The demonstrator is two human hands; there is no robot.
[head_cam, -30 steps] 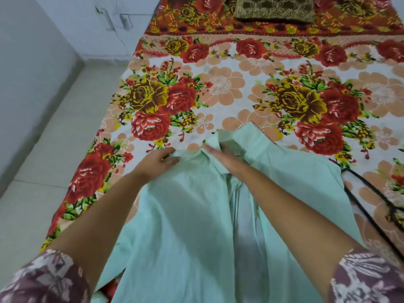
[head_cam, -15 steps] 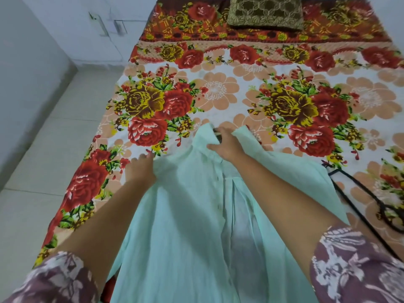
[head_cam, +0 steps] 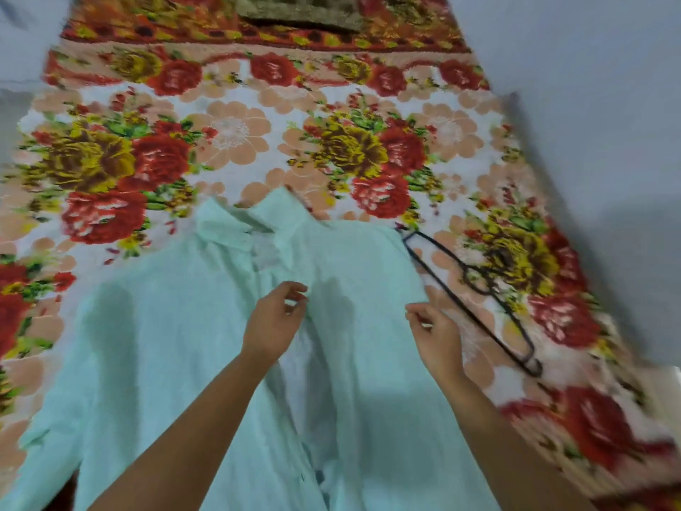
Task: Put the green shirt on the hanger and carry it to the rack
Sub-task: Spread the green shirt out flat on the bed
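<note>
Frame motion-blurred; fine detail limited. Nearest the camera: green shirt (head_cam: 177, 363) lying flat on the bed, front side up, placket open down the middle, its lower part running out of the bottom edge of the view. One sleeve trails toward the left edge. Left hand (head_cam: 272, 328) hovers over the centre of the shirt, just above the open placket; fingers and thumb loosely curled with a gap between them, nothing visible in the grip, so recorded as released. Right hand (head_cam: 438, 339) sits at the shirt's right edge, fingers loosely curled and pointing left; blur prevents telling whether they pinch the cloth or merely hang over it, so state undetermined. Just beside the right hand, on the sheet: black hanger (head_cam: 460, 304), lying flat and on a diagonal, near end touching or just beside the shirt's right shoulder, hook toward the right. Not in either hand, not in the shirt. Farther out: collar (head_cam: 280, 212), spread open, pointing away from the person. Beyond it, floral bedsheet (head_cam: 236, 134) with red and yellow roses on a white ground. At the far end, a dark patterned pillow (head_cam: 298, 12), partly cropped. Pale wall (head_cam: 589, 105) along the right of the bed.
</note>
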